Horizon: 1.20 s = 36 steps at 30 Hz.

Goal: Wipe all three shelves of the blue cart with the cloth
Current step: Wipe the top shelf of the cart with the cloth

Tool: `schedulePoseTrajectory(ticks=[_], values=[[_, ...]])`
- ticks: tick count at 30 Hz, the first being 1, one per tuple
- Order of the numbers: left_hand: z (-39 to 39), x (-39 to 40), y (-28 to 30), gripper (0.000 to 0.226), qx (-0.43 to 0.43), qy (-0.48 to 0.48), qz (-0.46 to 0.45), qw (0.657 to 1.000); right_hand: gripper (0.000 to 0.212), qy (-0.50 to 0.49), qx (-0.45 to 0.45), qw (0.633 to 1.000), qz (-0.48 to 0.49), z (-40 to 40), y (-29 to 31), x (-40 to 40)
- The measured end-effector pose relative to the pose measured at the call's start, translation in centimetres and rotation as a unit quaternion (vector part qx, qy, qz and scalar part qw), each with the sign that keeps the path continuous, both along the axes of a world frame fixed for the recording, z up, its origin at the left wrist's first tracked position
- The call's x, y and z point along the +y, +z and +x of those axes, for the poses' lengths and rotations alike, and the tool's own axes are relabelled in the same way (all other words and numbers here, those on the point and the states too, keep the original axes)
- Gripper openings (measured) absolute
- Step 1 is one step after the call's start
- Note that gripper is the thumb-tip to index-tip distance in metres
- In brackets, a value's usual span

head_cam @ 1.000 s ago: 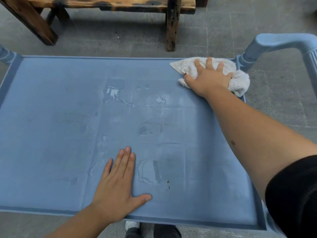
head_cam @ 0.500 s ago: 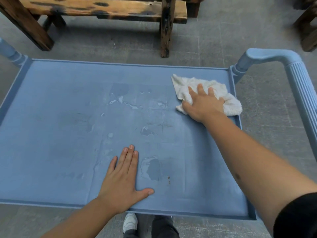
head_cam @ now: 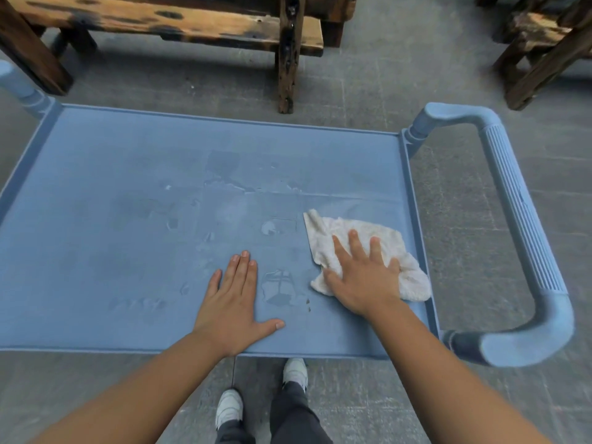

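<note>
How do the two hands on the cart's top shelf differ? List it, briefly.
The left hand lies flat on the bare top shelf, while the right hand presses on the white cloth. The left hand's fingers lie close together with the thumb out; the right hand's fingers are spread. The left hand sits near the middle of the front edge, the right hand nearer the handle. Both are palm down with straight fingers.

Single view, head-worn wide-angle camera, looking forward and steeply down from above the near long edge of the blue cart's top shelf [head_cam: 128, 219]. Close: the shelf fills most of the frame, with the cart handle [head_cam: 525, 219] curving at right from lens distortion. Both forearms enter from the bottom edge; shoes [head_cam: 229, 408] show directly below. Wooden bench [head_cam: 179, 24] and grey floor [head_cam: 368, 75] fill the top. No second view to overlap.
</note>
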State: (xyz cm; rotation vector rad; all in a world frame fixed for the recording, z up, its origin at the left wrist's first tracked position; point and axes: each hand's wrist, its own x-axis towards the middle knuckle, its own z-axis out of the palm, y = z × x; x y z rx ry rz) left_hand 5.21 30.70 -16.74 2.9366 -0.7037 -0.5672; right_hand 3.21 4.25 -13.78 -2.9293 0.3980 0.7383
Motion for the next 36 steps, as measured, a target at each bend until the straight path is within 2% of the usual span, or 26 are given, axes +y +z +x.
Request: schedulePoseTrajectory(ticks=[12,18,21,24,32,36], values=[[-0.5,-0.3,0.7,0.122,0.017,-0.013,0.021,1.000,0.071,0.014,0.036,0.999,0.023,-10.4,1.0,2.9],[-0.5,-0.3,1.0,0.121,0.028,-0.017,0.010,0.999,0.077,-0.006,0.020,1.000,0.023,-10.6,1.0,3.2],[-0.4,0.3,1.6,0.116,0.056,-0.019,-0.035,0.998,0.085,0.001,0.008,1.000,0.027,-10.7,1.0,2.6],[-0.9,1.4,2.3,0.108,0.041,-0.032,-0.065,0.997,0.088,0.017,-0.034,0.999,-0.008,-10.9,1.3,1.9],[-4.2,4.4,2.5,0.112,0.019,-0.095,-0.020,0.995,0.092,0.052,-0.008,0.999,-0.014,-11.0,0.4,1.4],[-4.2,4.0,2.0,0.118,0.016,-0.088,-0.025,0.996,0.093,0.066,0.000,0.998,-0.017,-10.7,0.1,1.9]])
